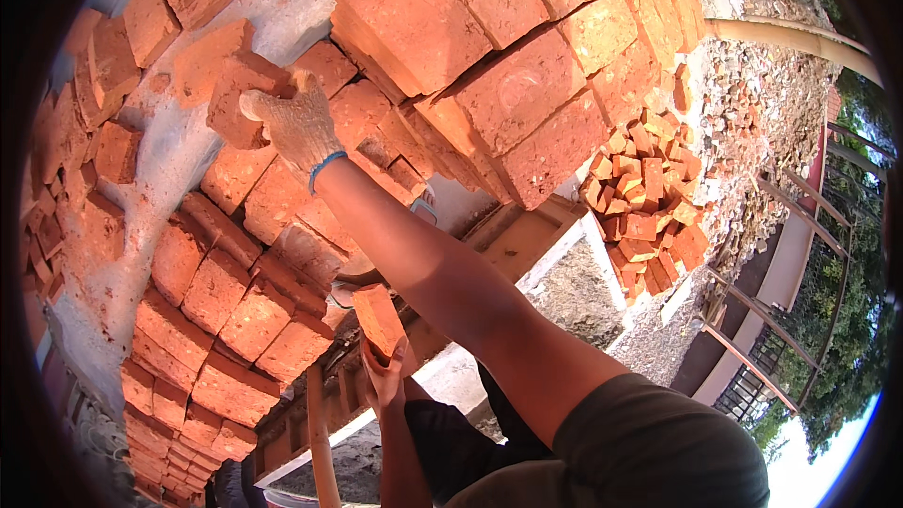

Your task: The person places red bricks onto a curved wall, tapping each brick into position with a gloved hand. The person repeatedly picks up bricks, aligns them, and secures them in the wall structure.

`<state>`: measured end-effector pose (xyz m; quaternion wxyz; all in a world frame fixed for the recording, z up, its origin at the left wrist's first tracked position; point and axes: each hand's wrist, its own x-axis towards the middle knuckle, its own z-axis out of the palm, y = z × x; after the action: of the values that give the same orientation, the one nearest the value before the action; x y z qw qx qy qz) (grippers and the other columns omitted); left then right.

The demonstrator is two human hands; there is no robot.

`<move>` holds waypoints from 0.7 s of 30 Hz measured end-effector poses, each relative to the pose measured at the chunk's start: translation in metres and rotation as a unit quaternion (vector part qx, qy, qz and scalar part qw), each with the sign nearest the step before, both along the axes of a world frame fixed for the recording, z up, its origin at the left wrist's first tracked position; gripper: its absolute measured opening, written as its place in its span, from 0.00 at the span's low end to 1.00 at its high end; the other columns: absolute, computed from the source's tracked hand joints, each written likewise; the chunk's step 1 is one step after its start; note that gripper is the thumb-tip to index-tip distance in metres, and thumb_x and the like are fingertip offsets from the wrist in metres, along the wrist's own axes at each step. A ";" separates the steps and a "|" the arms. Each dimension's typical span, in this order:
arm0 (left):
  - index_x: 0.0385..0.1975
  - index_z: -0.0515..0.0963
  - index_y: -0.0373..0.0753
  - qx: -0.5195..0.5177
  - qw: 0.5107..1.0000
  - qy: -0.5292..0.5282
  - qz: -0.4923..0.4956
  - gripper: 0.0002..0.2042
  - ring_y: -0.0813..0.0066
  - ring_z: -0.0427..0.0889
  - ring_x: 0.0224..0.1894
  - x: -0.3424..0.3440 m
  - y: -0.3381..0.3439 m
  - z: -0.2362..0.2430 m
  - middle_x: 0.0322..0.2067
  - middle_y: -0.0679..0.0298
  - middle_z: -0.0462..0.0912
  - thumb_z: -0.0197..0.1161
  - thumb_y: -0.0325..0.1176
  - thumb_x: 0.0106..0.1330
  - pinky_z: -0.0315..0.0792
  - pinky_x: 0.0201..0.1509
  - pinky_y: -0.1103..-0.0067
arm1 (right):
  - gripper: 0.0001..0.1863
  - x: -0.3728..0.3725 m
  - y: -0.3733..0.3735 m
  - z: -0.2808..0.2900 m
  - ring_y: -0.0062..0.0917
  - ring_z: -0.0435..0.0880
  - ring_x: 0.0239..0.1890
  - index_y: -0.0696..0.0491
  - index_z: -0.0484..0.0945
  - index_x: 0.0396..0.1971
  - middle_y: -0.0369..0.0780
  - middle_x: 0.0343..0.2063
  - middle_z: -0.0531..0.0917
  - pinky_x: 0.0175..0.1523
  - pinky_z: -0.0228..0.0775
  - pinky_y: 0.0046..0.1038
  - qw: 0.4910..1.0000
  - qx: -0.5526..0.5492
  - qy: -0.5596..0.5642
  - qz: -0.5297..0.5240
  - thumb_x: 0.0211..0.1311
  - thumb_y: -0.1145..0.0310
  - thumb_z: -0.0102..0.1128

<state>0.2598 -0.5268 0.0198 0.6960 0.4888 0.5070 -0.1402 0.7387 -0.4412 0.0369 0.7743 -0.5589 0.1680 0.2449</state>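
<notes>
My right hand (293,122), in a knitted work glove with a blue cuff, reaches up and left and is closed on a rough red brick (235,99) at the edge of a brick stack. My bare forearm and olive sleeve run back to the lower right. Below it, a smaller bare hand (383,374) with a dark sleeve rises from the bottom edge and holds up another red brick (378,318); it looks like another person's hand. My left hand does not show.
Stacked red bricks (489,47) fill the top and left, with grey mortar-dusted ground (179,169) between them. A heap of broken bricks (644,193) lies right, beside rubble, a concrete ledge, wooden planks (513,245) and a metal railing (800,226).
</notes>
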 end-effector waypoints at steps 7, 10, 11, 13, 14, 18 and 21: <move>0.78 0.55 0.34 -0.031 0.975 -0.054 0.215 0.43 0.68 0.76 0.65 0.087 0.001 0.081 0.66 0.56 0.73 0.75 0.27 0.68 0.72 0.69 0.74 | 0.42 0.021 0.041 0.073 0.36 0.77 0.69 0.59 0.52 0.80 0.55 0.71 0.71 0.68 0.74 0.33 0.994 0.051 -0.096 0.004 0.74 0.63 0.61; 0.79 0.52 0.33 -0.013 0.961 -0.114 0.252 0.46 0.63 0.71 0.70 0.137 0.021 0.079 0.69 0.52 0.69 0.77 0.30 0.66 0.68 0.73 0.70 | 0.30 -0.046 -0.056 0.059 0.34 0.85 0.61 0.60 0.73 0.69 0.50 0.59 0.84 0.65 0.76 0.32 0.938 -0.065 -0.203 0.274 0.74 0.60 0.64; 0.79 0.52 0.33 0.099 0.970 -0.074 0.210 0.47 0.61 0.66 0.73 0.157 0.034 0.070 0.71 0.51 0.65 0.78 0.31 0.65 0.64 0.76 0.68 | 0.28 -0.071 -0.088 0.052 0.33 0.87 0.55 0.57 0.75 0.67 0.47 0.54 0.86 0.60 0.79 0.34 0.934 -0.055 -0.175 0.307 0.72 0.61 0.67; 0.79 0.52 0.32 0.243 0.961 -0.048 0.126 0.50 0.54 0.53 0.80 0.197 0.070 0.045 0.77 0.47 0.55 0.80 0.37 0.63 0.50 0.83 0.62 | 0.27 -0.113 -0.180 0.042 0.35 0.88 0.53 0.55 0.76 0.67 0.47 0.52 0.87 0.59 0.79 0.35 0.848 -0.219 -0.267 0.402 0.71 0.63 0.66; 0.78 0.55 0.31 0.425 0.905 0.015 -0.022 0.49 0.52 0.58 0.79 0.214 0.091 0.031 0.76 0.44 0.60 0.79 0.44 0.64 0.56 0.81 0.63 | 0.24 -0.128 -0.227 0.039 0.39 0.88 0.53 0.55 0.77 0.64 0.48 0.50 0.87 0.59 0.80 0.36 0.852 -0.209 -0.197 0.438 0.71 0.65 0.65; 0.78 0.55 0.33 0.584 0.785 0.030 -0.206 0.57 0.36 0.61 0.74 0.286 0.180 -0.039 0.71 0.37 0.63 0.81 0.56 0.55 0.61 0.76 0.51 | 0.22 -0.162 -0.409 0.046 0.46 0.88 0.52 0.56 0.79 0.58 0.50 0.47 0.88 0.57 0.79 0.42 0.754 -0.398 -0.109 0.511 0.69 0.60 0.65; 0.81 0.54 0.44 0.575 0.705 0.163 -0.382 0.54 0.39 0.59 0.76 0.312 0.198 -0.076 0.76 0.44 0.60 0.76 0.59 0.58 0.56 0.77 0.45 | 0.26 -0.186 -0.522 0.068 0.46 0.88 0.50 0.57 0.80 0.60 0.51 0.44 0.89 0.57 0.79 0.42 0.808 -0.486 0.006 0.332 0.68 0.55 0.65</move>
<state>0.5721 -0.3288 -0.0557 0.0738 0.9156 0.3645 -0.1527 0.5529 -0.9636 0.1052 0.2721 -0.8822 0.0739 0.3770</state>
